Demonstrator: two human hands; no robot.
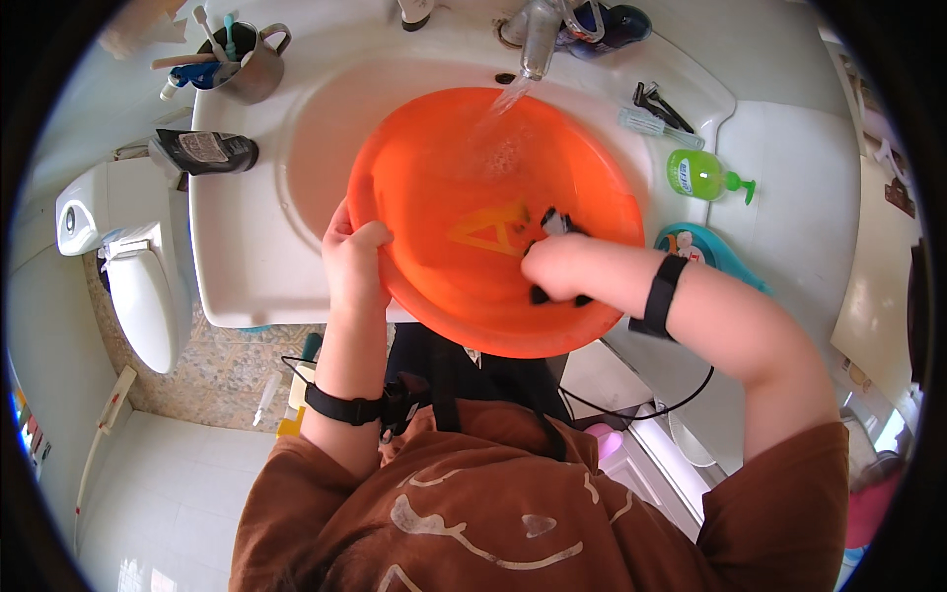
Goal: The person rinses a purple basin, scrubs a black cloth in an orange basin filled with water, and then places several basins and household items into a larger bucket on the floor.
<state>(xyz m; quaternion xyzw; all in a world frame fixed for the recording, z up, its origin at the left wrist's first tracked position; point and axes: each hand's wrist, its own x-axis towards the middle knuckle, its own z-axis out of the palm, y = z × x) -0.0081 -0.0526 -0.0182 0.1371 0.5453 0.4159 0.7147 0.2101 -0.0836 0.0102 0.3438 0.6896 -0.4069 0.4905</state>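
An orange plastic basin [436, 177] rests tilted over the white sink [244, 251], its near rim past the counter's front edge. Water runs from the metal faucet [538, 52] into the basin, with foam where it lands. My left hand [355, 255] grips the basin's left rim, thumb on top. Inside the basin on the right, my right hand [555, 263] is closed on a dark cloth [558, 220] with a pale patch; parts of the cloth show above and below the fist. A yellow mark shows on the basin's bottom.
Left of the sink stand a metal mug [259, 74] with toothbrushes and a dark squeeze tube [214, 152]. On the right lie razors [662, 107], a clear-handled brush [658, 127], a green pump bottle [695, 175] and a teal plastic item [721, 259]. A dark bottle [621, 29] lies behind the faucet.
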